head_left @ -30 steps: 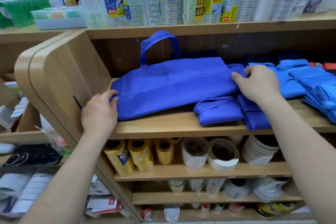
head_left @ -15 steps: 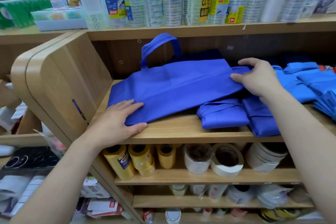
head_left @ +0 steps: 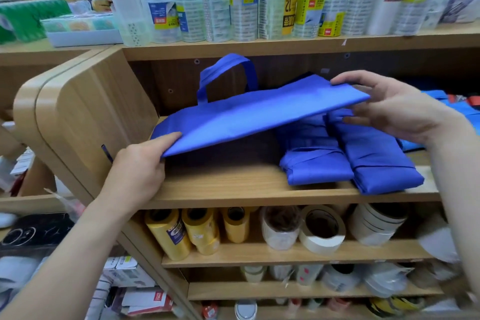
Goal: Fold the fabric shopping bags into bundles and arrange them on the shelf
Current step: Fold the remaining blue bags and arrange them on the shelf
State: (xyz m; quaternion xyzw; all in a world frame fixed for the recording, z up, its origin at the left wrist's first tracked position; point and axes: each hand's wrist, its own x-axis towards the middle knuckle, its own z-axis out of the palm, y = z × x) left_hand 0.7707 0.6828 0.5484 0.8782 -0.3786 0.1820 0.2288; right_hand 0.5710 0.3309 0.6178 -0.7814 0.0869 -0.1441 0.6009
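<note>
Bag (head_left: pixel 259 117): blue fabric, flat; held in the air over the left half of the shelf (head_left: pixel 228 187), clear of the board; tilted, right end higher than left; its near-left corner hangs above the shelf's front edge, close to the front-left corner
Handle (head_left: pixel 226 73): blue loop standing up from the bag's far edge, in front of the shelf's back wall
Left hand (head_left: pixel 137 171): pinches the bag's near-left corner; thumb flat on top, fingers curled underneath and hidden by the fabric
Right hand (head_left: pixel 397 109): holds the bag's right end; thumb lies on top at the far edge, fingers loosely spread beneath the fabric
Left bundle (head_left: pixel 317 166): folded blue bag lying on the shelf near the middle of the front edge; its far part sits under the raised bag's right end; touches the bundle to its right
Right bundle (head_left: pixel 379 163): folded blue bag, longer, lying front to back; its near end reaches the front edge; its far end passes under the right hand
Blue pile (head_left: pixel 441 96): more blue fabric toward the shelf's right end, behind the right hand; mostly hidden
Side panel (head_left: pixel 85 117): wooden, rounded corner, closing the shelf's left end
Yellow rolls (head_left: pixel 197 228): three, on the board below, at its left end
Tape rolls (head_left: pixel 322 228): pale, beside the yellow rolls, toward the middle and right
Packs (head_left: pixel 259 0): clear wrapped stacks with yellow and blue labels, standing along the top board
</note>
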